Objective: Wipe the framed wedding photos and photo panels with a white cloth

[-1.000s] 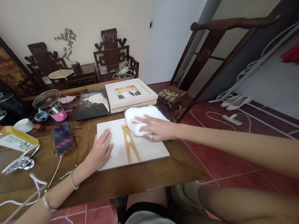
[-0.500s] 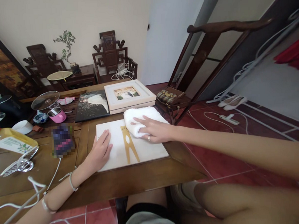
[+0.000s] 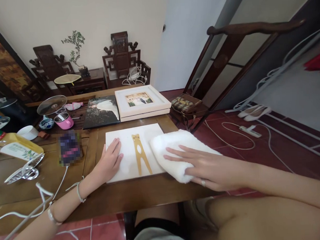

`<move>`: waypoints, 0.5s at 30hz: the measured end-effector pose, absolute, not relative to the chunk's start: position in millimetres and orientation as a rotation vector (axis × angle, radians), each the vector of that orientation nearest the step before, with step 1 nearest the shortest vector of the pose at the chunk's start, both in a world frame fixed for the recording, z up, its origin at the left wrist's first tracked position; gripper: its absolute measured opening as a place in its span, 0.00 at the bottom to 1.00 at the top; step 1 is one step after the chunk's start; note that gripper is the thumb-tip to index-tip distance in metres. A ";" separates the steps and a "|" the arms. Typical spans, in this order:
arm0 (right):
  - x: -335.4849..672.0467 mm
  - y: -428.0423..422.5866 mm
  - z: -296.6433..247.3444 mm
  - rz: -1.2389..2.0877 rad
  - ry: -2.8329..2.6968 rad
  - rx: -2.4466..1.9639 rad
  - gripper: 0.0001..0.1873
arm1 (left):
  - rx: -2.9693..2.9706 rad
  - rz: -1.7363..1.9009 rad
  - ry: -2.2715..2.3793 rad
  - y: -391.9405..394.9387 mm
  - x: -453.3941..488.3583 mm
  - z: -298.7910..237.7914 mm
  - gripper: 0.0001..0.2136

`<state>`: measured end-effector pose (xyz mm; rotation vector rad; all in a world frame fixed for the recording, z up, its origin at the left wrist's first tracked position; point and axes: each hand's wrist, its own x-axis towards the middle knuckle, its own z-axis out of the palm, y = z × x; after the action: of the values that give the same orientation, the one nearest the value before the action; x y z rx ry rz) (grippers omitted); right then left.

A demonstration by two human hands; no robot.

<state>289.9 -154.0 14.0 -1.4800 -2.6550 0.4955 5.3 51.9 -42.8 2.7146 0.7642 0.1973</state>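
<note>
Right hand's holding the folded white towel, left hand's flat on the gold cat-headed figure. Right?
Not quite: the left hand is flat on the left side of the white board, apart from the gold cat-headed figure. The head view shows it. The right hand does hold the folded white towel.

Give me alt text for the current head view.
The right hand holds a folded, fluffy white cloth over the right edge of a flat white board with a yellow cat-headed shape. The left hand lies on the board's left side.
</note>
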 end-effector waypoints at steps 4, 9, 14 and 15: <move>291.5 -160.7 14.0 0.522 -2.650 -1.505 0.12 | 2.724 0.212 0.755 52.2 3.5 -43.6 0.23; 274.6 -138.8 4.7 0.415 -2.556 -1.671 0.13 | 2.734 0.207 0.744 52.4 2.7 -43.0 0.23; 256.9 -105.6 -8.3 0.350 -2.375 -1.821 0.14 | 2.725 0.209 0.750 52.5 3.8 -42.8 0.23; 256.7 -97.9 -9.7 0.333 -2.359 -1.833 0.14 | 2.723 0.211 0.746 52.5 3.9 -42.9 0.23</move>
<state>256.7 -97.9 -9.7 -1.8330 -2.3592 0.3333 3.9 52.5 -42.9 2.7234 0.7458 0.2108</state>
